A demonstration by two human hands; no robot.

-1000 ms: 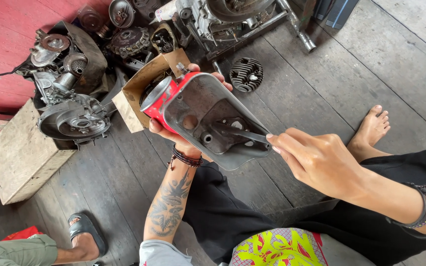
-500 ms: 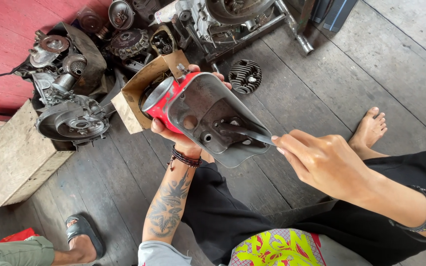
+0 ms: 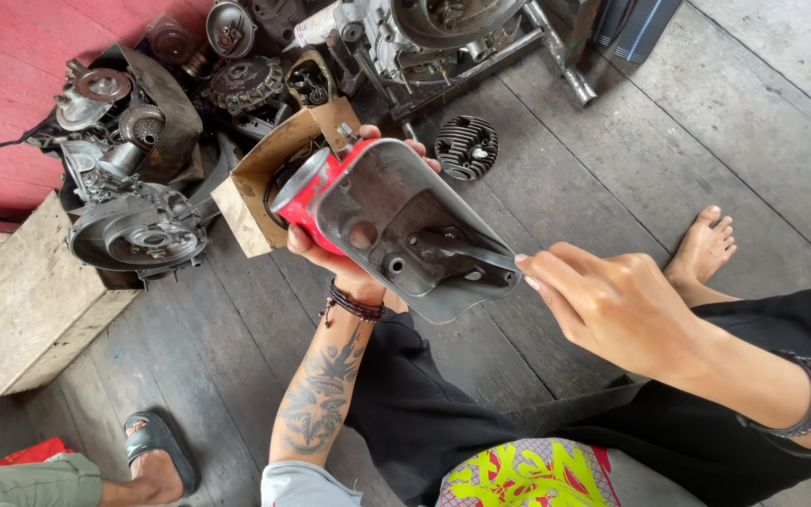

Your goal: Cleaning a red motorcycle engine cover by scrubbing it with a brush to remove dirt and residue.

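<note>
My left hand (image 3: 344, 268) grips from below a red scooter headlight housing (image 3: 368, 221), turned so its grey inner side faces me. A dark metal bracket (image 3: 457, 258) is fixed inside it, beside a couple of round holes. My right hand (image 3: 612, 305) pinches the housing's lower right rim, next to the end of the bracket. The housing is held above my lap, over the plank floor.
An open cardboard box (image 3: 279, 178) sits just behind the housing. Engine cases and parts (image 3: 133, 188) lie at the left, a finned cylinder head (image 3: 466, 145) at the centre back. A wooden block (image 3: 35, 300) is left. Another person's sandalled foot (image 3: 157, 455) is at bottom left.
The housing has tilted slightly and my right hand's fingers have shifted along its lower right rim. My left hand keeps the same hold.
</note>
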